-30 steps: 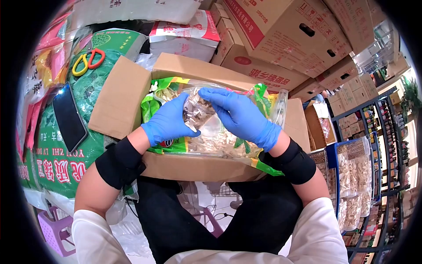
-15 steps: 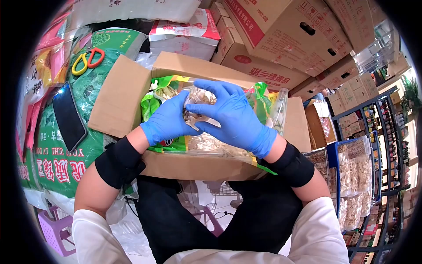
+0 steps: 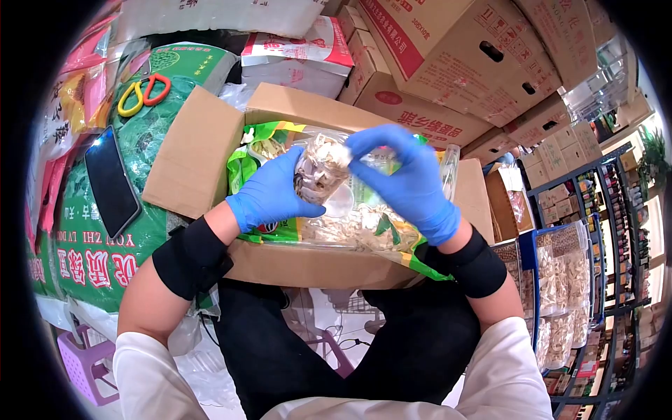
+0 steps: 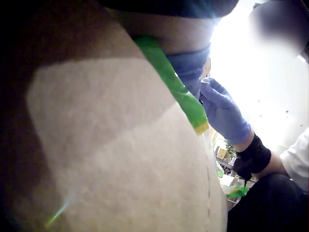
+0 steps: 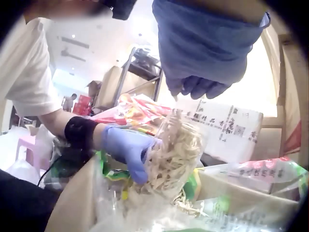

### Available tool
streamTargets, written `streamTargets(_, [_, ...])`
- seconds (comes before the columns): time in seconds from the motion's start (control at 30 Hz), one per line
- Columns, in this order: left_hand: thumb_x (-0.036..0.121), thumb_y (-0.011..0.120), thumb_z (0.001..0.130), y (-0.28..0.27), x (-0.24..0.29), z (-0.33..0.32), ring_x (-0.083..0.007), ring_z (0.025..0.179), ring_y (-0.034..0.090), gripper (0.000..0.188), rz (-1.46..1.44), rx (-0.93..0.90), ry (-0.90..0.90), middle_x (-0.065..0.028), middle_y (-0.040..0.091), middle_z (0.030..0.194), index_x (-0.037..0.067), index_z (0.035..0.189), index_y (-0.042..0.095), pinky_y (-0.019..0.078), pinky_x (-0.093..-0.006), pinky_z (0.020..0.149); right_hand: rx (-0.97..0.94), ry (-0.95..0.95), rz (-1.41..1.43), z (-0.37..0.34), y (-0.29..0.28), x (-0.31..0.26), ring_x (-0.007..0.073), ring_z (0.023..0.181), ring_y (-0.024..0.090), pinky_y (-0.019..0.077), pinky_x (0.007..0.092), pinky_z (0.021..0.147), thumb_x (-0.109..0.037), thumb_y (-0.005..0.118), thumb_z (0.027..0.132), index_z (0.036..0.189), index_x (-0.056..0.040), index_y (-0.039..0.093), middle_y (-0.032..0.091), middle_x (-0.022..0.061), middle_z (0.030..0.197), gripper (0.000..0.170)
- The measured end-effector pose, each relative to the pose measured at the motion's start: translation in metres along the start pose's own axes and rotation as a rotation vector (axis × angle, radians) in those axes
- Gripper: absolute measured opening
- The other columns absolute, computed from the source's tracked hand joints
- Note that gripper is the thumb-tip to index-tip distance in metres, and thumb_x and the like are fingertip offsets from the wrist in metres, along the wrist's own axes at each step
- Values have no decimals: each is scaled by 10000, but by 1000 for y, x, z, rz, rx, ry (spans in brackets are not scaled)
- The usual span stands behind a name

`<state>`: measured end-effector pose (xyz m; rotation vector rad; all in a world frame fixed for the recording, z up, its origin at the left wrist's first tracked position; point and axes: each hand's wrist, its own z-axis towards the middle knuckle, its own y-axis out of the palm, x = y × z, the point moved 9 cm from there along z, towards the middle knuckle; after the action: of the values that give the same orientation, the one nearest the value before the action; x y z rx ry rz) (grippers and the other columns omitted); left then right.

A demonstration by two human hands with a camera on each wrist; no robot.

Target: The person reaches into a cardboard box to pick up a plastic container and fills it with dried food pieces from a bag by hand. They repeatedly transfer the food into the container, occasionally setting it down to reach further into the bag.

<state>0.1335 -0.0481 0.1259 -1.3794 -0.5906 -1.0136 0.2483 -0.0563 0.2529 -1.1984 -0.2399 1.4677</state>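
Note:
My left hand (image 3: pixel 269 189), in a blue glove, grips a clear plastic jar (image 3: pixel 323 175) filled with pale brown dried mushroom slices (image 5: pixel 174 157). The jar is tilted above an opened green-edged plastic bag (image 3: pixel 241 171) that holds more of these dried slices (image 3: pixel 371 227). My gloved right hand (image 3: pixel 406 178) is at the jar's upper right, thumb and forefinger brought together on a small pale dried piece (image 4: pixel 206 82). Its other fingers are curled in the right wrist view. The bag lies in an open cardboard box (image 3: pixel 315 266) over my knees.
Left of the box, a green sack (image 3: pixel 91 231) bears a black phone (image 3: pixel 110 183) and yellow-and-red-handled scissors (image 3: pixel 144 94). Large cardboard cartons (image 3: pixel 455 63) are stacked behind. At right stand bags of dried goods (image 3: pixel 560 280) and shelves. A purple stool (image 3: pixel 87 364) is at lower left.
My right hand first worked at the jar's mouth, then spread its fingers over it, and has now drawn back to the right with fingertips pinched. My left hand keeps holding the jar.

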Motion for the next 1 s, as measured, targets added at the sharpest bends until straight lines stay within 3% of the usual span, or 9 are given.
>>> streamTargets(0.07, [371, 835, 576, 1, -2, 2, -355, 1048, 584, 913, -22, 30, 52, -241, 569, 1147, -46, 1264, 405, 459, -391, 925, 352, 172, -17, -9, -34, 23, 196, 806, 665, 521, 292, 750, -42, 723, 762, 884, -42, 634, 662, 79, 878, 151])
streamTargets(0.13, [372, 833, 577, 2, -2, 2, -358, 1050, 581, 911, 8, 46, 76, -244, 568, 1140, -48, 1263, 405, 459, -391, 923, 378, 204, -20, -14, -34, 36, 157, 761, 654, 511, 272, 696, -73, 731, 774, 879, -42, 635, 657, 78, 858, 146])
streamTargets(0.37, [363, 828, 582, 2, 3, 0, -368, 1034, 576, 883, 124, 62, 119, -250, 564, 1105, -43, 1249, 416, 463, -396, 909, 321, 218, -137, -11, -14, 34, 146, 689, 620, 497, 261, 645, -113, 741, 761, 868, -33, 638, 649, 71, 773, 169])
streamTargets(0.47, [349, 827, 584, 0, 6, 0, -368, 1016, 579, 839, 91, 80, 138, -244, 566, 1088, -27, 1223, 433, 469, -401, 891, 297, 277, -141, -12, -13, 37, 143, 672, 618, 493, 261, 635, -142, 731, 781, 851, -31, 663, 652, 84, 760, 148])
streamTargets(0.53, [343, 825, 588, -1, 7, 0, -368, 1006, 581, 819, 92, 88, 130, -241, 568, 1080, -22, 1211, 439, 471, -401, 882, 283, 437, -45, -17, -13, 49, 84, 681, 587, 473, 233, 638, -140, 732, 810, 878, -21, 703, 664, 45, 779, 140])
streamTargets(0.73, [324, 821, 594, -2, 8, -1, -364, 995, 583, 789, 131, 88, 128, -230, 570, 1081, -6, 1205, 447, 474, -400, 874, 113, 407, -44, -16, -3, 54, 91, 689, 584, 469, 246, 638, -219, 670, 875, 920, 2, 700, 664, 76, 774, 228])
streamTargets(0.87, [303, 827, 592, -2, 7, 0, -357, 1009, 582, 794, 55, 102, 147, -216, 573, 1098, 6, 1221, 445, 470, -397, 888, 265, 410, 7, -17, -19, 59, 105, 694, 577, 462, 255, 644, -214, 647, 894, 950, 3, 693, 635, 67, 757, 228])
streamTargets(0.93, [297, 829, 592, -2, 6, 0, -356, 1013, 583, 791, 21, 112, 152, -214, 575, 1100, 7, 1220, 447, 470, -396, 890, -31, 316, -230, -8, -2, 42, 118, 723, 569, 466, 256, 688, -201, 626, 907, 953, -10, 699, 591, 43, 714, 209])
streamTargets(1.0, [290, 832, 592, -3, 9, -1, -356, 1016, 583, 788, -11, 120, 154, -212, 577, 1103, 8, 1220, 449, 470, -395, 891, -7, 338, -234, -9, -7, 47, 125, 742, 566, 470, 265, 723, -195, 620, 908, 986, -18, 690, 581, 42, 745, 206])
